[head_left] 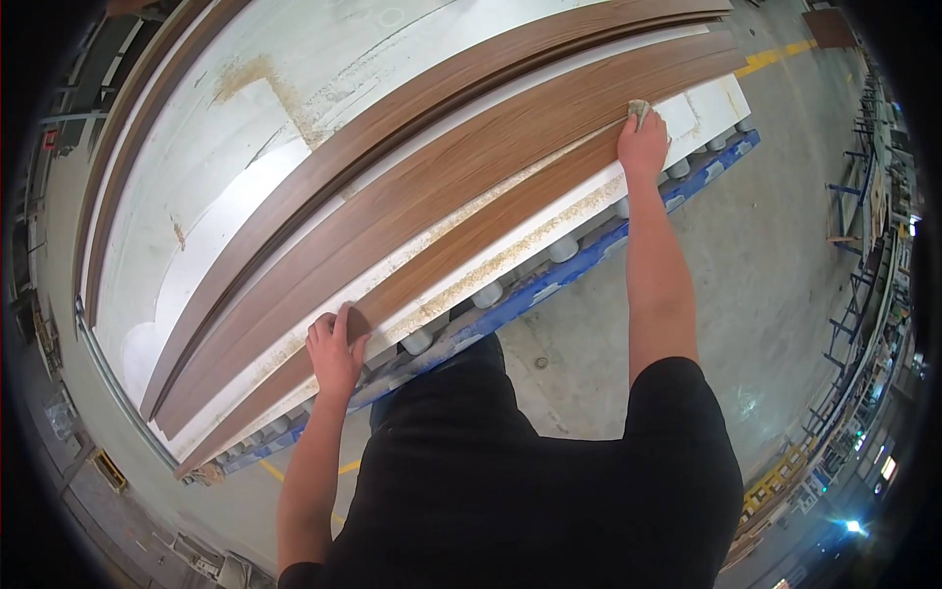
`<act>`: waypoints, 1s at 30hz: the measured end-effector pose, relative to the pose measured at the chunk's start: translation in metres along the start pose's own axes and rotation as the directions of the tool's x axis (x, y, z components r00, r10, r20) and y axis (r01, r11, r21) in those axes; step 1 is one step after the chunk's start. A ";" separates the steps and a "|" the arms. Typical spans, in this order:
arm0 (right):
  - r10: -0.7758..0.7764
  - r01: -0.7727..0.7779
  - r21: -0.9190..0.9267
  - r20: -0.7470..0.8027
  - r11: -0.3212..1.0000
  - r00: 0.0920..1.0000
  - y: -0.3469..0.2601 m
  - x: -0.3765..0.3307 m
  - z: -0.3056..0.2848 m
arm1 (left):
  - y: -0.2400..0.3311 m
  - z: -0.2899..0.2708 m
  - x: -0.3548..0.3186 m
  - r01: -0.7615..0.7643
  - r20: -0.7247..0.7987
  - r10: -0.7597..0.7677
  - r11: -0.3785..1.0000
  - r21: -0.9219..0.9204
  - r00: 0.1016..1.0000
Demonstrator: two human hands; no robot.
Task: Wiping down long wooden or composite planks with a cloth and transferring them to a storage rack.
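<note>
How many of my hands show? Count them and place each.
2: left hand on the nearest brown strip; right hand at the strip's right end, holding a small greyish pad.

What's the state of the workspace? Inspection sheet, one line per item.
Surface: white board, scuffed and stained, above grey rollers and a scraped blue rail.
Job's things: narrow wood-grain strip along the near side; wider wood-grain plank beyond it; small greyish pad, material unclear.
Clutter: tan crumbs along the near edge.
Grip, left hand: fingers spread, touching the narrow strip.
Grip, right hand: closed on the pad at the strip's far right.
Cables: nothing seen.
Surroundings: grey floor with yellow marking; racking at right, detail too small to tell.
</note>
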State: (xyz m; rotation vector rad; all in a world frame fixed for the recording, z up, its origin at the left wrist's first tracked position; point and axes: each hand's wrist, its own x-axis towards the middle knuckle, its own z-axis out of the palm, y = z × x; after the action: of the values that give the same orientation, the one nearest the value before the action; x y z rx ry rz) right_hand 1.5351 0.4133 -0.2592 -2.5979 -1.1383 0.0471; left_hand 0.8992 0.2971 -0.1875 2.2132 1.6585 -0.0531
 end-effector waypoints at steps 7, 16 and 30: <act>-0.371 0.372 0.012 -0.059 0.928 0.927 -0.044 -0.139 0.031 | -0.006 0.007 0.007 -0.101 -0.026 0.100 0.994 -0.031 0.995; -0.516 0.551 0.115 -0.235 0.826 0.824 0.012 -0.058 -0.008 | 0.000 0.016 -0.003 -0.126 -0.121 0.113 0.986 -0.107 0.986; -0.740 0.675 0.452 -0.046 0.583 0.671 -0.133 -0.243 -0.016 | -0.018 0.042 -0.016 -0.154 -0.277 0.105 0.975 -0.161 0.955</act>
State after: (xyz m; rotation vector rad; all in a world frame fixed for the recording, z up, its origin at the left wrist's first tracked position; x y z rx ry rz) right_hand 1.2767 0.3184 -0.2278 -1.6081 -1.9008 0.2871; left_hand 0.8856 0.2734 -0.2278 2.2592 1.5708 0.4324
